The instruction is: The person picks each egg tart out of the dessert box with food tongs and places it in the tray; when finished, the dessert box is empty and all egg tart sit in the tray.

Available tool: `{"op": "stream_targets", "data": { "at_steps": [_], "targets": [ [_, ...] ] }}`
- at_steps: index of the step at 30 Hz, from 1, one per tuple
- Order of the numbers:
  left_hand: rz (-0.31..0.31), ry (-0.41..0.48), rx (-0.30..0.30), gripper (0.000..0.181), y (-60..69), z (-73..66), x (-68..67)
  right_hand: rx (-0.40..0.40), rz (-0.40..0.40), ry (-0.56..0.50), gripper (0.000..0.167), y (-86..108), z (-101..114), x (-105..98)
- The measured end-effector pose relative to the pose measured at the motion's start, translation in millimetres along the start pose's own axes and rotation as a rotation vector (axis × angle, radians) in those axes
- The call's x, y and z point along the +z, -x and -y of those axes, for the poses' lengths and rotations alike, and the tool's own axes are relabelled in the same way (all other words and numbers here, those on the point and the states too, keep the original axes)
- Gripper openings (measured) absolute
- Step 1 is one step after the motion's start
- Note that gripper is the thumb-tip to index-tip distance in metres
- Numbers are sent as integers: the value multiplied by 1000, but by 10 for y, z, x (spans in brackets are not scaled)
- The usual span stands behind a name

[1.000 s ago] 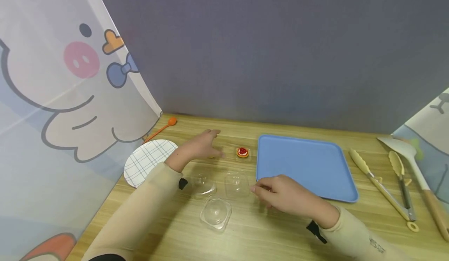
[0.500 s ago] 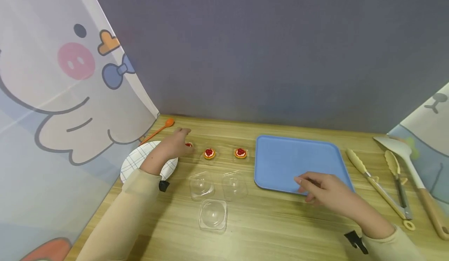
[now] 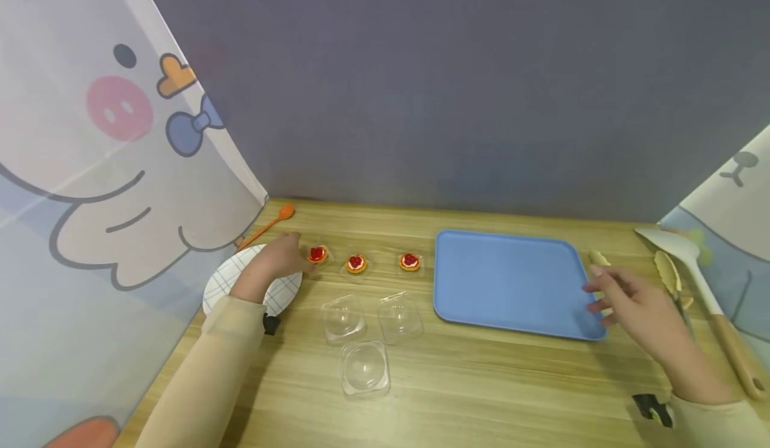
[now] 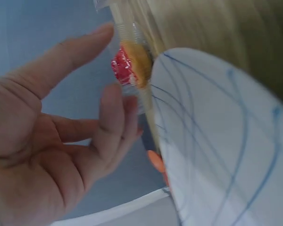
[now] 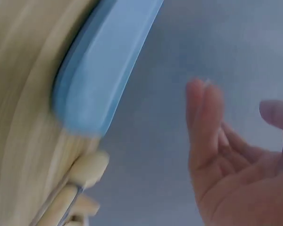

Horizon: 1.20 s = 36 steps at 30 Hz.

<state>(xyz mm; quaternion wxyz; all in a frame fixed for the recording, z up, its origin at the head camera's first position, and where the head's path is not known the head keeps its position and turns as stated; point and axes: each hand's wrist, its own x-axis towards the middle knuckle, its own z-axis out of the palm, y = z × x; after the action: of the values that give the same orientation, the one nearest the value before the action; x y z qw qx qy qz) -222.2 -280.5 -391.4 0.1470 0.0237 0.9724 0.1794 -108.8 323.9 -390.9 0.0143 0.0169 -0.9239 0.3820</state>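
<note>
My left hand (image 3: 271,271) hovers over the right side of the white plate (image 3: 224,286) with blue lines. Its thumb and fingers are spread apart, close to the leftmost red-topped tart (image 3: 317,255). In the left wrist view that tart (image 4: 132,65) lies just beyond the fingertips, with nothing gripped. Two more tarts, a middle one (image 3: 356,264) and a right one (image 3: 410,262), sit on clear plastic bases. My right hand (image 3: 646,314), fingers loosely bent and holding nothing, is raised by the right edge of the blue tray (image 3: 517,281), partly covering the tongs (image 3: 598,258).
Three clear domed plastic lids stand mid-table: left (image 3: 344,318), right (image 3: 400,317) and front (image 3: 365,368). An orange spoon (image 3: 267,226) lies behind the plate. At the right are second tongs (image 3: 666,271) and a white spatula (image 3: 692,254) with a wooden handle. Fabric walls enclose the table.
My left hand has moved left from the middle tart to the leftmost one, uncovering the tarts. My right hand has swung right, from beside the lids across the tray's front to the tongs.
</note>
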Motion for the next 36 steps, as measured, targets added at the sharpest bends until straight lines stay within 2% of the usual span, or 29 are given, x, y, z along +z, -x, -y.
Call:
{"op": "stream_targets", "data": {
  "at_steps": [4, 7, 12, 14, 17, 22, 26, 31, 36],
  "targets": [
    [14, 90, 26, 112, -41, 59, 41, 26, -124, 2, 64, -35, -303, -204],
    [18, 134, 39, 113, -63, 75, 59, 100, -135, 49, 71, -12, -463, -317],
    [25, 153, 42, 112, -99, 71, 96, 211, -107, 177, 79, 43, -644, -406],
    [29, 164, 39, 112, -114, 70, 117, 213, -97, 212, 80, 48, -707, -420],
    [38, 194, 33, 113, -123, 73, 143, 173, -79, 227, 77, 27, -793, -432],
    [48, 240, 3, 114, -93, 107, 162, 144, -22, 210, 83, -23, -835, -411],
    [41, 266, -22, 117, -58, 142, 166, 134, -39, 245, 96, -83, -809, -361],
    [49, 308, -33, 116, -80, 143, 196, 126, -69, 397, 107, -130, -816, -341],
    [50, 284, -55, 115, -104, 91, 212, 219, -78, 529, 117, -61, -868, -365]
  ]
}}
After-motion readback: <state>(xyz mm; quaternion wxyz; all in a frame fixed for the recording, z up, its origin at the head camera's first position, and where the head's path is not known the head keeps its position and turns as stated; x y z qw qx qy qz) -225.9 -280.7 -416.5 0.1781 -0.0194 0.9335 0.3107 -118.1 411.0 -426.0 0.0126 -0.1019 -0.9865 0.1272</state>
